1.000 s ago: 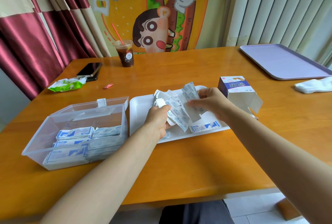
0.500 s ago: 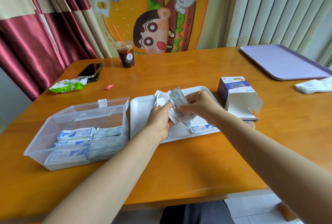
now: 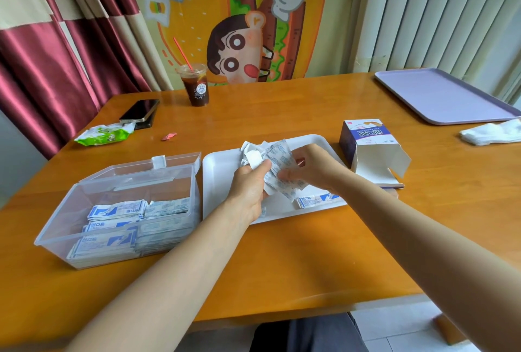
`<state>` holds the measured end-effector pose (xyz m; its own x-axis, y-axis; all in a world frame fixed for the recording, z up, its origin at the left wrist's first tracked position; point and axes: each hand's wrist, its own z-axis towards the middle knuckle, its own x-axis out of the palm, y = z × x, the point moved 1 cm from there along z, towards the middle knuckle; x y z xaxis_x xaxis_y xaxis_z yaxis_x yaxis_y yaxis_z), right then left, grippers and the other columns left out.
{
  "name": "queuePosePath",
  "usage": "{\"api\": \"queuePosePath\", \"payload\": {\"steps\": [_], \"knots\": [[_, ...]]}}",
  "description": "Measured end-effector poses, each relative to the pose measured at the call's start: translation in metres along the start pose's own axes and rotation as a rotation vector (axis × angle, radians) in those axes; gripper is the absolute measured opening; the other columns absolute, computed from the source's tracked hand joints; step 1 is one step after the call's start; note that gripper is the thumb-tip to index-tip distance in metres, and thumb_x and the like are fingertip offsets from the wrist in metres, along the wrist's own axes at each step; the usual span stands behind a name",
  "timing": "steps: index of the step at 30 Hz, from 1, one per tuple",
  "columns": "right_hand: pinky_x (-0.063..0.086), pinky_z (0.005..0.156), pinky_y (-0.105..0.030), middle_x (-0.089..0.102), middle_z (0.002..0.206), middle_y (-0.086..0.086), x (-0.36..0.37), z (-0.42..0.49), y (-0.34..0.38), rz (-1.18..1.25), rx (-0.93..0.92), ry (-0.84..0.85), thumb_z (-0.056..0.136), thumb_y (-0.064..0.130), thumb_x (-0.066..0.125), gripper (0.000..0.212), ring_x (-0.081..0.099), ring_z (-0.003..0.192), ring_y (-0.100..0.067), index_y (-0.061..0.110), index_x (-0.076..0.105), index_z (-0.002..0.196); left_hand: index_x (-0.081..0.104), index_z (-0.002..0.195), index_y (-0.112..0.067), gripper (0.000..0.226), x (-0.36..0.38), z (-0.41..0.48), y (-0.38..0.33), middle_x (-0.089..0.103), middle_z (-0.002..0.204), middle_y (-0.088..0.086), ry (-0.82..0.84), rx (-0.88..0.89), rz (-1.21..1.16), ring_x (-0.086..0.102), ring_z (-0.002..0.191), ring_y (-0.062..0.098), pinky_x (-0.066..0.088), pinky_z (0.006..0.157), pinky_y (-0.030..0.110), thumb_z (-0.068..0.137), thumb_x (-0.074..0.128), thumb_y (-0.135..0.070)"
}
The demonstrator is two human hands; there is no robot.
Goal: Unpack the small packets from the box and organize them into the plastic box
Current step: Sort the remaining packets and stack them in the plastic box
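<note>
Over the white tray (image 3: 220, 182), both hands hold one bunch of small white packets (image 3: 277, 159). My left hand (image 3: 249, 185) grips the bunch from the left side, and my right hand (image 3: 310, 168) pinches it from the right. A few loose packets (image 3: 315, 200) lie on the tray under my right wrist. The clear plastic box (image 3: 56, 231) stands open left of the tray, with stacked packets (image 3: 118, 224) filling its lower part. The opened cardboard box (image 3: 366, 142) lies right of the tray, flaps toward me.
At the far side of the wooden table stand an iced drink cup (image 3: 196, 86) and a phone (image 3: 139, 110). A green wrapper (image 3: 104, 134) and a red scrap (image 3: 169, 136) lie nearby. A purple tray (image 3: 445, 94) and white cloth (image 3: 493, 133) sit at right.
The fanned-out packets have been gathered into a tighter bunch. My right hand has moved left, closer to my left hand, over the tray.
</note>
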<state>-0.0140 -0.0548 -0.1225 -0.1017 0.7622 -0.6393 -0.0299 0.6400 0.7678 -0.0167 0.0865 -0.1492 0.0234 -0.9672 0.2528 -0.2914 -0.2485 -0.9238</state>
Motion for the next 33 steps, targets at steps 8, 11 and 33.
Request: {"api": "queuePosePath", "payload": {"steps": [8, 11, 33], "knots": [[0.033, 0.057, -0.032, 0.049, 0.068, -0.007, -0.006, 0.0, -0.006, 0.207, 0.052, 0.022, 0.08, 0.033, 0.072, 0.038, 0.043, 0.062, -0.019, -0.001, 0.054, 0.074, 0.068, 0.098, -0.011, 0.033, -0.008, 0.001, -0.002, 0.07, 0.096, 0.009, 0.099, -0.073, -0.065, 0.066, 0.083, 0.02, 0.055, 0.076, 0.034, 0.104, 0.038, -0.023], [0.035, 0.061, -0.026, 0.052, 0.067, 0.0, -0.011, -0.005, -0.002, 0.165, 0.045, 0.122, 0.085, 0.028, 0.07, 0.03, 0.047, 0.065, -0.014, 0.006, 0.055, 0.071, 0.067, 0.096, -0.012, 0.027, -0.006, 0.001, -0.004, 0.07, 0.094, 0.008, 0.073, -0.061, -0.08, 0.067, 0.082, 0.021, 0.054, 0.078, 0.036, 0.103, 0.042, -0.02], [0.041, 0.06, -0.03, 0.058, 0.074, -0.013, -0.017, -0.008, -0.015, 0.385, 0.111, -0.026, 0.088, 0.011, 0.066, 0.021, 0.052, 0.07, -0.024, 0.009, 0.052, 0.073, 0.053, 0.091, -0.014, 0.033, 0.002, 0.005, -0.007, 0.04, 0.052, -0.001, -0.026, -0.21, -0.444, 0.036, 0.045, 0.011, 0.04, 0.046, 0.022, 0.092, 0.025, 0.003]]}}
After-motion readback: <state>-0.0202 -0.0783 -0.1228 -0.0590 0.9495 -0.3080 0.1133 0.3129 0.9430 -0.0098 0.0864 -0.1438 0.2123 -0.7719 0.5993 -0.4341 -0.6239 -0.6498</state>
